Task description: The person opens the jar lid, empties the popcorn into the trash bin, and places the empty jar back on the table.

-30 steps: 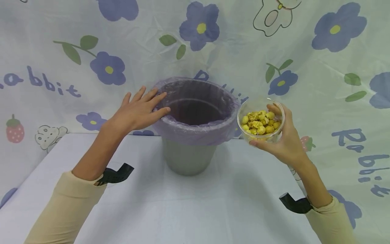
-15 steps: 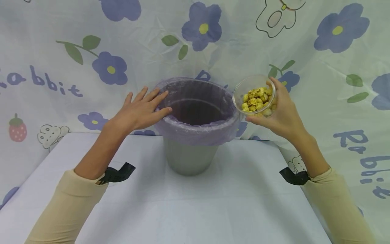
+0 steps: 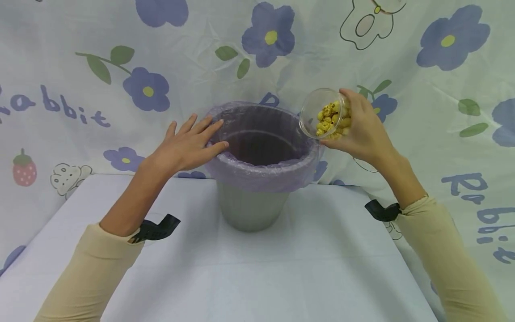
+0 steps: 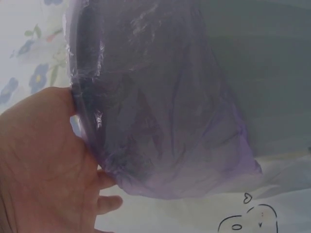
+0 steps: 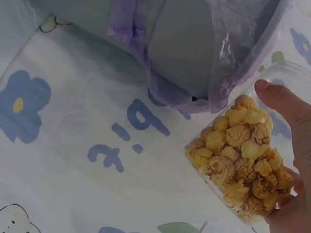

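Right of center, the right hand (image 3: 364, 127) grips a popcorn (image 3: 331, 118) cup (image 3: 311, 114) (probably light, slick; hold its sides), the left hand (image 3: 183, 145), spread, touching the bin (image 3: 251, 208).

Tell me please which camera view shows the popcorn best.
The right wrist view: the popcorn appears large, single pieces distinct through the clear cup. The head view shows it smaller; the left wrist view shows none.
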`<state>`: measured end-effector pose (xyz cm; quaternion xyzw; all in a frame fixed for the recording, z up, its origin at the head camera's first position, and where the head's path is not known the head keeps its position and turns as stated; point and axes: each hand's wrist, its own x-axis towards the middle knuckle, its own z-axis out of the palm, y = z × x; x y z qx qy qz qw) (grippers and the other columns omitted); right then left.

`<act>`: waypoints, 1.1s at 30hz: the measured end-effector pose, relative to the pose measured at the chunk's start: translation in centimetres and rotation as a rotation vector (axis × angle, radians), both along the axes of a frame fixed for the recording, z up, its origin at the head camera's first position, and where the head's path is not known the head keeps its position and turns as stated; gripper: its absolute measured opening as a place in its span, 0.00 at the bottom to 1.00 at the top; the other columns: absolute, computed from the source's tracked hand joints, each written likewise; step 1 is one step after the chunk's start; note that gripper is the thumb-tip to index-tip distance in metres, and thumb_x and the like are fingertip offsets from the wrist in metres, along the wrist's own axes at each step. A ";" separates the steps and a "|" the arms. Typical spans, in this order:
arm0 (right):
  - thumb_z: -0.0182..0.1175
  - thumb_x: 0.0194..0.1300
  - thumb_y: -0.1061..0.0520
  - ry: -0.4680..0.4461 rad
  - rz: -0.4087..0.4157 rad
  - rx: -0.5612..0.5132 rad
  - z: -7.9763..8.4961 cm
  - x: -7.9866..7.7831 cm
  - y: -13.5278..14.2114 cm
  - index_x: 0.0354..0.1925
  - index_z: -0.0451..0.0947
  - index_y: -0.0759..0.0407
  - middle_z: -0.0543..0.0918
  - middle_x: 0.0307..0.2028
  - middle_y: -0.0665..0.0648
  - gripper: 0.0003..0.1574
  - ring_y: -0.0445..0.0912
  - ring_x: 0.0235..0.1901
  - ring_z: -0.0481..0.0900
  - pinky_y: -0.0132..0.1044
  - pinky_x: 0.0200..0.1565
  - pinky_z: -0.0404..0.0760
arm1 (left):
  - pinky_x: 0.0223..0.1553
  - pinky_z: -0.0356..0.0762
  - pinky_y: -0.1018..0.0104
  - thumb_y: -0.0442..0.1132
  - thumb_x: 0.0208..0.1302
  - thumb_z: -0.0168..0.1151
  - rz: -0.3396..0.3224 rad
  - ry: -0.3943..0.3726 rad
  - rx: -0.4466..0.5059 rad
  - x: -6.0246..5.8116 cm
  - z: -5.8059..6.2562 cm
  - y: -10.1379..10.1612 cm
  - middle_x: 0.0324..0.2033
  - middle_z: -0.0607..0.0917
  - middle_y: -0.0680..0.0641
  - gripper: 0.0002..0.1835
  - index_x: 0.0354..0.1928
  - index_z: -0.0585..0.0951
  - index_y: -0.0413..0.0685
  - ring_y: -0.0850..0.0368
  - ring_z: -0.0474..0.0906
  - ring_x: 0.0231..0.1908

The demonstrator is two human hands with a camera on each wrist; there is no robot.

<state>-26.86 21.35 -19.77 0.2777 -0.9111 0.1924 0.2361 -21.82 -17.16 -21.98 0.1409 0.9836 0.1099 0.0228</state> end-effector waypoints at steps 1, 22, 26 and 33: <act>0.83 0.43 0.52 0.001 -0.001 0.015 0.1 -0.2 -0.1 0.76 0.50 0.60 0.62 0.70 0.67 0.72 0.63 0.66 0.63 0.64 0.61 0.67 | 0.66 0.21 0.30 0.67 0.74 0.37 0.000 0.000 0.001 0.0 0.0 0.0 0.79 0.40 0.43 0.42 0.81 0.42 0.57 0.39 0.26 0.75; 0.80 0.44 0.59 0.067 0.034 0.196 0.9 -1.8 -1.3 0.74 0.54 0.63 0.64 0.67 0.69 0.66 0.62 0.69 0.59 0.56 0.67 0.61 | 0.66 0.21 0.30 0.67 0.75 0.35 -0.011 0.010 -0.009 -0.1 0.2 0.1 0.79 0.40 0.44 0.41 0.81 0.42 0.57 0.39 0.27 0.76; 0.80 0.43 0.59 0.108 0.050 0.238 0.9 -2.1 -1.5 0.74 0.54 0.64 0.64 0.67 0.69 0.66 0.63 0.68 0.59 0.54 0.69 0.59 | 0.66 0.22 0.30 0.67 0.75 0.36 -0.013 0.011 -0.009 -0.1 0.1 0.1 0.79 0.40 0.43 0.41 0.81 0.42 0.56 0.39 0.27 0.76; 0.82 0.39 0.57 0.202 0.091 0.317 0.9 -2.6 -2.0 0.72 0.56 0.66 0.65 0.67 0.68 0.67 0.64 0.66 0.61 0.51 0.70 0.56 | 0.66 0.21 0.31 0.66 0.75 0.36 -0.011 0.010 -0.006 -0.1 0.0 0.0 0.79 0.40 0.43 0.41 0.81 0.42 0.56 0.38 0.27 0.76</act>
